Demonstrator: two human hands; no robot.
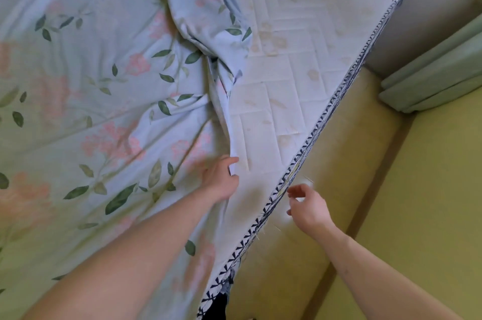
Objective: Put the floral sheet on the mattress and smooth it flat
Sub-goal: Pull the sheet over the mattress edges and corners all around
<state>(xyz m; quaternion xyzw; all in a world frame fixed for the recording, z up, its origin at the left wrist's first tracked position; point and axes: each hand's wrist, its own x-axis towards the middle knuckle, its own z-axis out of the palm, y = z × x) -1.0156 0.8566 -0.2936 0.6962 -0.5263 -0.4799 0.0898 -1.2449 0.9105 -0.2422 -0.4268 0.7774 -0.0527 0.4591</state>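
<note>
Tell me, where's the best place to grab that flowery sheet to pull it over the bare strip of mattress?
Probably the sheet's loose edge, where the left hand already pinches it. Come from the mattress's uncovered right side: the edge lies raised and folded there, and bunches into a ridge farther up.

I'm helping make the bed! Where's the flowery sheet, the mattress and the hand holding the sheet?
floral sheet [104, 85], head view, flat flowered part.
mattress [284, 64], head view, bare quilted top.
left hand [221, 179], head view, back of hand.
</note>
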